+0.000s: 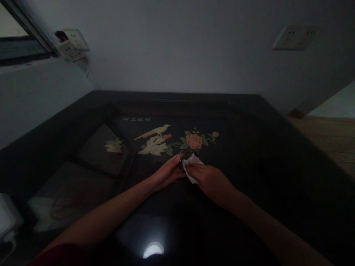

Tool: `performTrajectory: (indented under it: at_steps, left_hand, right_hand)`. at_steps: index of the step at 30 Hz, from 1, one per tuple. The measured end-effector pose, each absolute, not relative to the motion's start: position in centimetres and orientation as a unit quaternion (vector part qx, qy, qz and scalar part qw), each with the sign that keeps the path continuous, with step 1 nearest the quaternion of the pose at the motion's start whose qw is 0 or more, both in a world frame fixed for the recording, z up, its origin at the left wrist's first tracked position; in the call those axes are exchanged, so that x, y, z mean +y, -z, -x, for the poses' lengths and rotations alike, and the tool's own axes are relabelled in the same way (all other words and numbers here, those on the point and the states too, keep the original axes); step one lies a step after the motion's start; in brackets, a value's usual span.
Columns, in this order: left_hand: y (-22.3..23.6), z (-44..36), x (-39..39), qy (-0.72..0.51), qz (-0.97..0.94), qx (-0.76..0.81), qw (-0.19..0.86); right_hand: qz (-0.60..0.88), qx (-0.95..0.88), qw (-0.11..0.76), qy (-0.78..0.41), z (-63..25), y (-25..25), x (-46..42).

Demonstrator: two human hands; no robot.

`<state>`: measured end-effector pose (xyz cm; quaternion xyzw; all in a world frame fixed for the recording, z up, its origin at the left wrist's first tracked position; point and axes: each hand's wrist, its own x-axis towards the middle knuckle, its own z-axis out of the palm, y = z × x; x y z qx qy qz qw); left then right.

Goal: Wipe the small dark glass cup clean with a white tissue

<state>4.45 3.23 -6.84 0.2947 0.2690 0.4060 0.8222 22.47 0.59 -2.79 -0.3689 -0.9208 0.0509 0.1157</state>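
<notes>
Over the middle of a glossy black table, my left hand [168, 171] grips a small, dark, shiny, rounded object [185, 153] from its left side; its kind is too dim to make out. Fingers and thumb of that hand are closed about it. My right hand [216, 181] is closed on a crumpled white tissue [193, 159], pressing it against the near side of the object. The tissue and fingers hide much of the object. Just beyond both hands lies a picture of an orange flower [194, 141] on the tabletop.
The black table [172, 96] meets a grey wall at its far edge. A pale bird design [154, 146] decorates the top. Wall sockets [295, 37] are at right, a plugged adapter [70, 50] at left. A white device with a cord [9, 216] stands at lower left.
</notes>
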Motion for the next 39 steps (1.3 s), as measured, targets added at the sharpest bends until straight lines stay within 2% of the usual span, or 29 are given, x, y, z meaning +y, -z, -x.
performTrajectory:
  at_steps: [6, 9, 14, 19, 25, 28, 34, 39]
  left_hand:
    - [6.9, -4.6, 3.2, -0.413, -0.298, 0.269, 0.818]
    - [6.8, -4.6, 3.2, -0.414, -0.296, 0.271, 0.817]
    - [6.8, -4.6, 3.1, -0.416, -0.297, 0.274, 0.814]
    - [7.1, -4.5, 3.2, -0.414, -0.294, 0.264, 0.82]
    - [7.0, -4.5, 3.3, -0.41, -0.296, 0.266, 0.821]
    - [7.1, -4.4, 3.3, -0.404, -0.301, 0.273, 0.82]
    - [6.9, -4.6, 3.2, -0.41, -0.3, 0.27, 0.818]
    - [6.7, -4.6, 3.1, -0.409, -0.302, 0.273, 0.817]
  right_hand:
    - [0.425, -0.898, 0.084, 0.079, -21.4, 2.8, -0.7]
    - [0.447, -0.884, 0.093, 0.098, -21.0, 3.6, -0.9]
    - [0.418, -0.898, 0.128, 0.051, -20.9, 4.6, -0.2]
    - [0.367, -0.914, 0.159, -0.07, -21.4, 4.7, 0.3]
    - [0.387, -0.895, 0.165, -0.15, -22.1, 3.4, 0.5]
    - [0.393, -0.904, 0.133, -0.108, -22.0, 2.6, 0.2]
    - [0.435, -0.893, 0.084, 0.077, -21.0, 2.9, -1.2]
    - [0.461, -0.877, 0.091, 0.103, -20.5, 3.8, -1.3]
